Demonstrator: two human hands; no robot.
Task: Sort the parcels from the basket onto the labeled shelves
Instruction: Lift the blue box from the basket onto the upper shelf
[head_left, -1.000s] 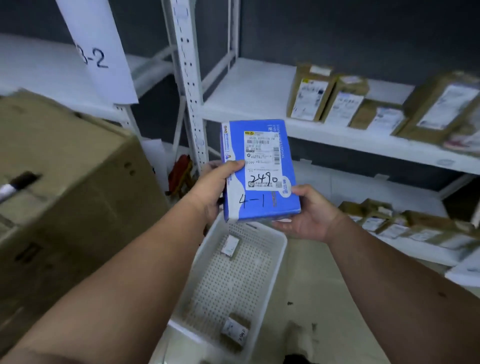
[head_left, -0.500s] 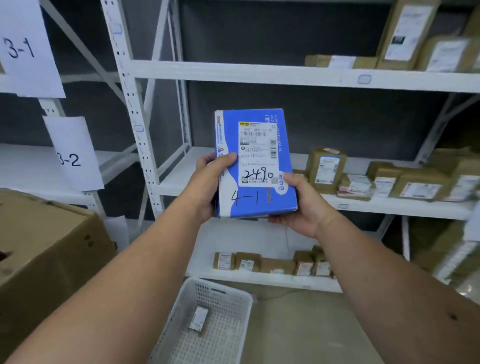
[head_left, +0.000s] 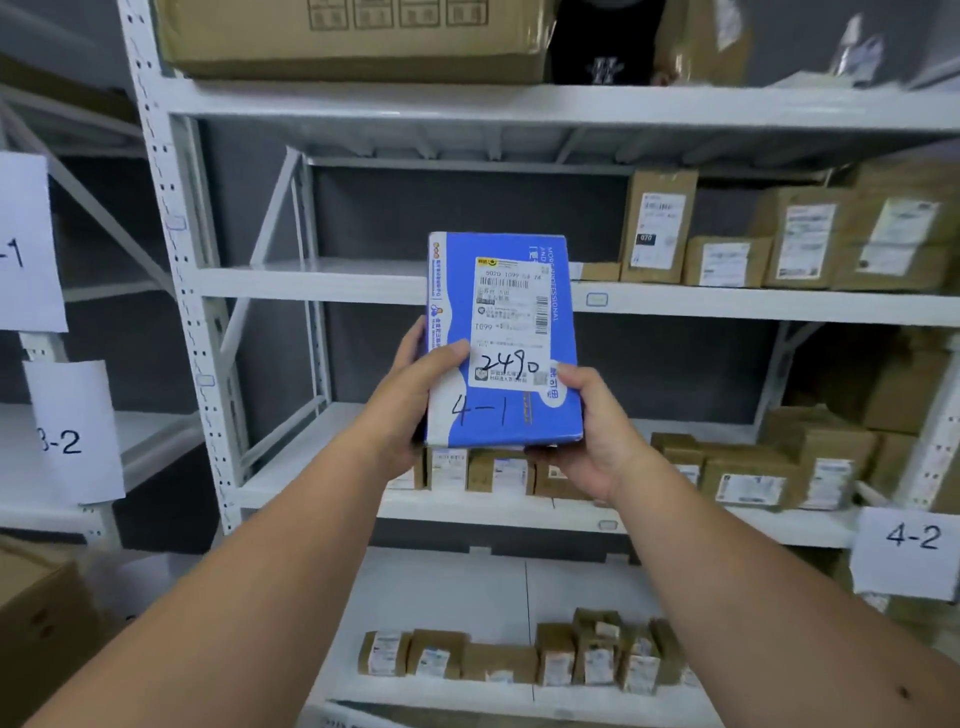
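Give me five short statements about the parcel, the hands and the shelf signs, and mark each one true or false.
1. Both hands hold the blue parcel. True.
2. "3-2" is handwritten on the parcel. False: it reads "4-1".
3. A "4-2" sign hangs at the right. True.
4. The left hand is empty. False: it grips the parcel's left edge.
5. The right hand grips the parcel's top edge. False: it holds the lower right corner.

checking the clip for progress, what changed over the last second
The blue parcel was lifted from over the basket to the upper shelves, and the view tilted up with it; the basket has gone out of view. The left hand and right hand hold it as before, label facing the camera.
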